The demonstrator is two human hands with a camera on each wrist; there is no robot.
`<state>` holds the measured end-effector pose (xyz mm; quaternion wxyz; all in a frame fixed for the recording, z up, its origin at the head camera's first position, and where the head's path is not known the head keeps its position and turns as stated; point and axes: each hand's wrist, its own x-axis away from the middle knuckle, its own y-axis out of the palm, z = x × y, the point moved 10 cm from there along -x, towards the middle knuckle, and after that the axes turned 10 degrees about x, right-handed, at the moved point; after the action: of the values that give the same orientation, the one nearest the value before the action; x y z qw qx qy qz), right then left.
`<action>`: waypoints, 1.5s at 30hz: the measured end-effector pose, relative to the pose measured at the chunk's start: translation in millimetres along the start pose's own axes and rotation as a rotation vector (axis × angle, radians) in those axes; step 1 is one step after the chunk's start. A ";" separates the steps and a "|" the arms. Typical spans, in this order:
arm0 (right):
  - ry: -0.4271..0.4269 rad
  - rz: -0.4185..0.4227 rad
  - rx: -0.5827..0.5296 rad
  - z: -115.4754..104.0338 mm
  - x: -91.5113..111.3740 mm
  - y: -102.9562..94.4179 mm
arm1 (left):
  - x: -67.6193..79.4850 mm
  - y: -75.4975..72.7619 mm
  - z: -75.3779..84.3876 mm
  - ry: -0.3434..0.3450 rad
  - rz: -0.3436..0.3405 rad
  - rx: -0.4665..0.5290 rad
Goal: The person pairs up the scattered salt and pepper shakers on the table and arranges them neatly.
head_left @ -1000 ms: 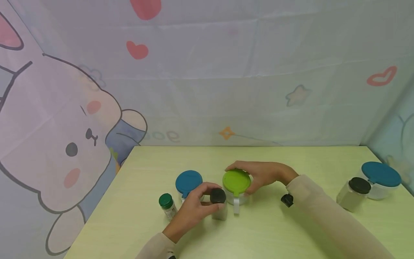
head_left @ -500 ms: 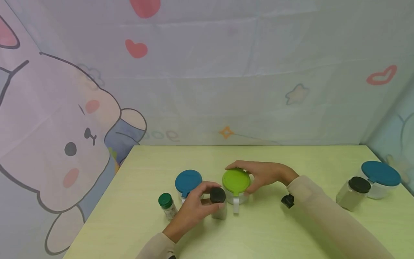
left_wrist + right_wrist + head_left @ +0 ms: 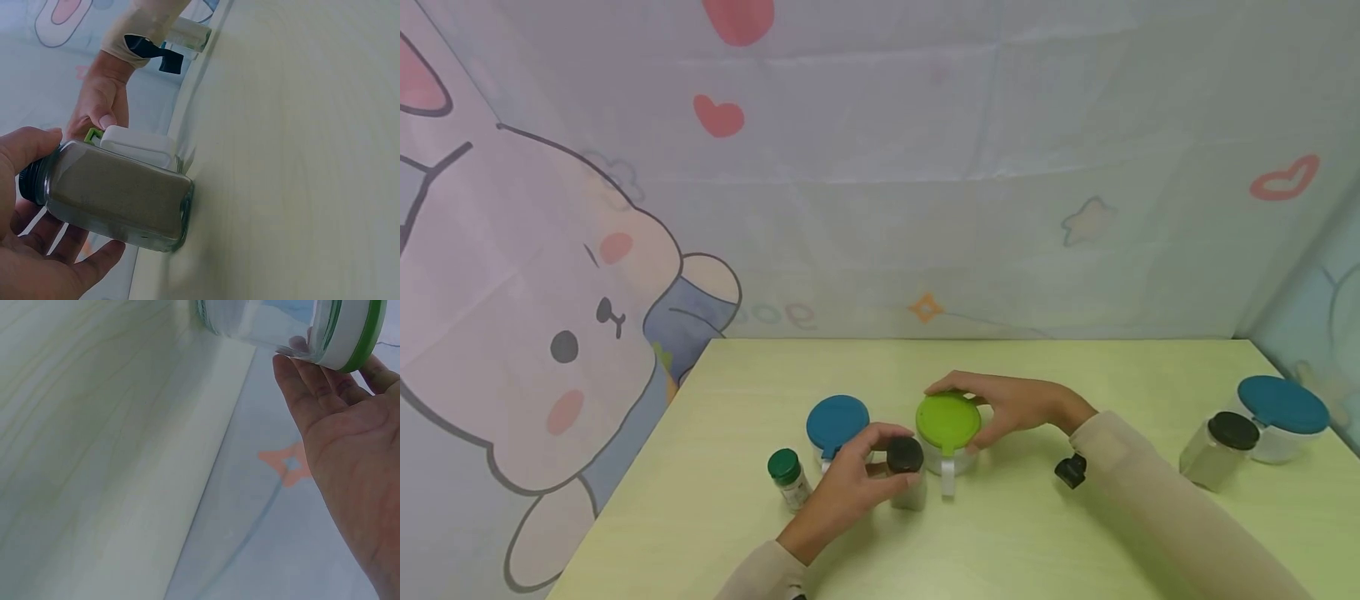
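My left hand [image 3: 848,479] holds a square glass jar of grey-brown powder [image 3: 119,194] by its upper part, thumb on one side and fingers on the other, just below the black lid [image 3: 905,454]. In the head view this jar stands upright, close beside a clear jar with a green lid [image 3: 948,419] and a white handle [image 3: 948,479]. My right hand [image 3: 1018,406] grips the green-lidded jar from the right, fingers behind the lid and thumb in front. Its clear glass side [image 3: 269,325] shows in the right wrist view.
Left of the held jars are a blue-lidded jar [image 3: 838,423], partly behind my left hand, and a small green-capped shaker [image 3: 790,481]. Far right stand a black-lidded jar [image 3: 1217,454] and another blue-lidded jar [image 3: 1283,408]. A printed cloth [image 3: 880,208] hangs behind the table [image 3: 1045,533].
Both hands keep their holds and the jars stay in place. The right wrist and sleeve have shifted very slightly to the right.
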<state>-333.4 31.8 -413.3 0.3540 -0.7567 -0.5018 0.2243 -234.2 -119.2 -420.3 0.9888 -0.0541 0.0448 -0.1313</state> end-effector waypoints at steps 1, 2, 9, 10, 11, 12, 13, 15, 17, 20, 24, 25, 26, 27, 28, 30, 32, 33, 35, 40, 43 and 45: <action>-0.001 0.001 -0.002 -0.3 0.2 0.0 | 0.2 0.1 0.0 0.001 0.000 -0.002; -0.002 0.003 -0.002 -0.7 0.4 -0.2 | 0.5 0.1 0.3 0.003 0.000 -0.001; -0.014 0.007 0.012 -3.7 2.6 -3.9 | 0.9 -0.9 6.4 0.027 -0.003 -0.027; -0.019 0.009 0.010 -4.5 3.3 -4.9 | 0.8 -1.3 8.5 0.033 -0.004 -0.033; -0.028 0.012 0.008 -5.5 4.1 -5.9 | 0.5 -1.8 10.8 0.039 -0.003 -0.041; -0.037 0.016 0.005 -6.7 4.9 -6.9 | 0.1 -2.2 13.1 0.045 -0.003 -0.046; -0.046 0.022 0.002 -7.8 5.8 -7.9 | -0.5 -2.6 15.3 0.048 -0.003 -0.048; -0.061 0.035 -0.003 -9.9 7.6 -9.7 | -1.9 -2.9 19.1 0.054 -0.007 -0.043; -0.076 0.049 -0.012 -12.0 9.9 -11.4 | -3.8 -2.6 22.7 0.061 -0.012 -0.035; -0.087 0.083 -0.018 -14.3 13.0 -14.7 | -6.7 -2.9 28.4 0.081 -0.014 -0.031; -0.106 0.160 -0.010 -19.2 16.9 -22.9 | -11.2 -4.6 38.2 0.127 -0.004 -0.045; -0.110 0.181 -0.008 -20.3 18.0 -25.4 | -12.3 -4.8 40.9 0.139 -0.002 -0.048; -0.111 0.202 -0.005 -21.4 19.3 -28.1 | -13.5 -4.9 43.6 0.152 -0.001 -0.052; -0.112 0.220 -0.006 -22.4 20.8 -30.7 | -14.8 -4.9 45.9 0.165 0.000 -0.054; -0.109 0.235 -0.010 -22.8 22.4 -33.3 | -15.9 -4.8 48.1 0.175 -0.002 -0.054; -0.102 0.265 -0.019 -23.6 26.1 -38.7 | -18.2 -4.1 52.2 0.190 -0.004 -0.058; -0.095 0.286 -0.031 -24.5 29.5 -42.8 | -20.1 -3.4 54.7 0.199 -0.006 -0.056; -0.095 0.295 -0.036 -25.5 31.4 -44.8 | -21.0 -3.1 55.8 0.203 -0.005 -0.057; -0.095 0.310 -0.035 -26.7 34.9 -48.1 | -22.9 -2.3 58.2 0.208 -0.005 -0.060; -0.098 0.333 -0.010 -27.4 43.6 -54.2 | -27.5 0.7 62.6 0.227 -0.009 -0.070; -0.097 0.340 0.007 -25.9 49.1 -57.3 | -30.3 4.0 65.4 0.237 -0.012 -0.079; -0.095 0.340 0.016 -25.0 52.8 -58.6 | -31.7 6.3 67.2 0.243 -0.012 -0.083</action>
<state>-330.3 86.9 -351.7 0.2927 -0.8164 -0.3810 0.3205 -256.1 -98.4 -352.2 0.9721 -0.0792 0.1696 -0.1411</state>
